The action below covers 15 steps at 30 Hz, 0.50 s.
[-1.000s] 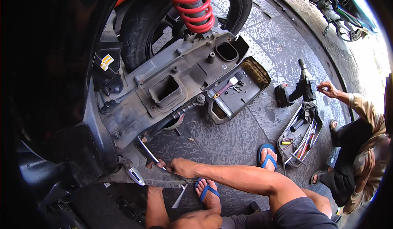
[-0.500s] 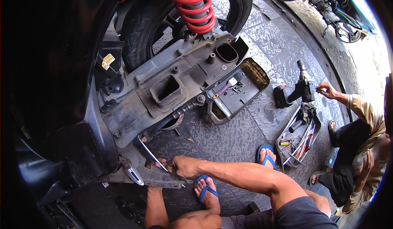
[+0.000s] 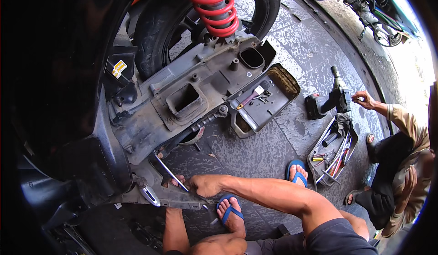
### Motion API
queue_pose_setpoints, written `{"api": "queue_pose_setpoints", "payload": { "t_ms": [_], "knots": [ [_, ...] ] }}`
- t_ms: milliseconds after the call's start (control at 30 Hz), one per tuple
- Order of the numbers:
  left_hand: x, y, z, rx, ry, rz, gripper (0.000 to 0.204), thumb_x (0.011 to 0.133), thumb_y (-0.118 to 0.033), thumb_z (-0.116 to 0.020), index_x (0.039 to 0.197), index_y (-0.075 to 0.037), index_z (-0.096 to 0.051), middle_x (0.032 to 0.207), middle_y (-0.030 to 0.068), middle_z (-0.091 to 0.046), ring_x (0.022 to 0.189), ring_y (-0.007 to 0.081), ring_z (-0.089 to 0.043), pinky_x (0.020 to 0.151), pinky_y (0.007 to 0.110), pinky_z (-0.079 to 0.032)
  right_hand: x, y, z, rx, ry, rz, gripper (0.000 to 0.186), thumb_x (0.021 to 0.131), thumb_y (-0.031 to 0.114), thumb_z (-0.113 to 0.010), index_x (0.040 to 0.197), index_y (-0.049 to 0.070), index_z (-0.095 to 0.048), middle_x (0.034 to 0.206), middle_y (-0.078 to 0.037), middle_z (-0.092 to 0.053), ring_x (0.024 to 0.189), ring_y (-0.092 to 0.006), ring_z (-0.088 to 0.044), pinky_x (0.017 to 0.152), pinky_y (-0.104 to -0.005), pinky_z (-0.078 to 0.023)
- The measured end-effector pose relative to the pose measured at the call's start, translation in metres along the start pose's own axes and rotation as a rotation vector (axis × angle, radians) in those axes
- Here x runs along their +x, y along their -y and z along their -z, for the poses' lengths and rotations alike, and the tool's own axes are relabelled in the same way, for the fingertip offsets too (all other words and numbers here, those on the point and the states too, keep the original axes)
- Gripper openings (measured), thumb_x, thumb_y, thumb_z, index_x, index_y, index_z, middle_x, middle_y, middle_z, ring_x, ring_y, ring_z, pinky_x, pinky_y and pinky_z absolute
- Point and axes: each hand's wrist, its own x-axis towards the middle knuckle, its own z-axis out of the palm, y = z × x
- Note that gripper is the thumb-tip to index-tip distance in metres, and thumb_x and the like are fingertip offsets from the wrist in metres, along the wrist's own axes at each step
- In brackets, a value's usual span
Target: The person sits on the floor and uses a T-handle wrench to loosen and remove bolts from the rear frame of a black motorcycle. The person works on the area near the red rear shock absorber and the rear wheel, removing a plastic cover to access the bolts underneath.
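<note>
My right hand (image 3: 205,185) is closed in a fist at the lower end of a slim metal rod (image 3: 169,170); what it grips is hidden. The rod slants down from the underside of the scooter's grey body (image 3: 141,141) across a long grey plastic panel (image 3: 182,200). Below the panel rises my left forearm; my left hand is mostly hidden behind it. Fingertips (image 3: 179,180) show beside the rod, likely those of my left hand (image 3: 179,180), their grip unclear. A small blurred shiny piece (image 3: 214,221) hangs below the panel's end, next to my foot.
A grey open case (image 3: 273,113) holds a brush and several bolts. To the right stand a cordless impact wrench (image 3: 335,95) and a tool tray (image 3: 319,164). Another person (image 3: 406,164) crouches at the far right, one hand near the wrench. A wheel and red spring (image 3: 216,9) rise behind.
The small shiny piece at the panel's end has dropped lower and blurred. My right hand has barely moved. The scooter parts sit slightly further left in view.
</note>
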Motion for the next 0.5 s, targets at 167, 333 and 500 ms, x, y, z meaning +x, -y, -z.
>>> {"api": "queue_pose_setpoints", "payload": {
  "t_ms": [167,333,500],
  "knots": [
    [0.002,-0.010,-0.017,0.053,-0.109,0.146,0.025,0.094,-0.030,-0.061,0.102,-0.007,-0.061,0.102,0.0083,-0.063,0.090,0.0162,-0.061,0.081,0.032,-0.052,0.007,-0.015,-0.004,-0.159,-0.137,-0.056,0.024,0.078,0.015,-0.061,0.092,-0.003,-0.063,0.082,-0.021,-0.067,0.075,-0.0264,-0.062,0.070,-0.0415,-0.047],
    [0.003,-0.009,-0.032,0.149,-0.241,0.048,0.027,0.096,-0.030,-0.058,0.102,-0.004,-0.062,0.095,0.0057,-0.062,0.084,0.0136,-0.059,0.077,0.030,-0.051,0.009,-0.011,-0.007,-0.139,-0.070,0.044,0.026,0.084,0.019,-0.057,0.096,-0.003,-0.063,0.086,-0.023,-0.066,0.079,-0.0276,-0.063,0.073,-0.0420,-0.047],
    [0.008,0.003,-0.032,-0.041,-0.269,0.125,0.030,0.098,-0.031,-0.055,0.109,-0.005,-0.060,0.090,0.0028,-0.056,0.084,0.0133,-0.052,0.077,0.027,-0.046,0.012,-0.017,-0.011,-0.056,-0.041,0.085,0.032,0.088,0.018,-0.052,0.107,-0.005,-0.060,0.099,-0.025,-0.066,0.092,-0.0303,-0.062,0.084,-0.0405,-0.045]
  ]
}}
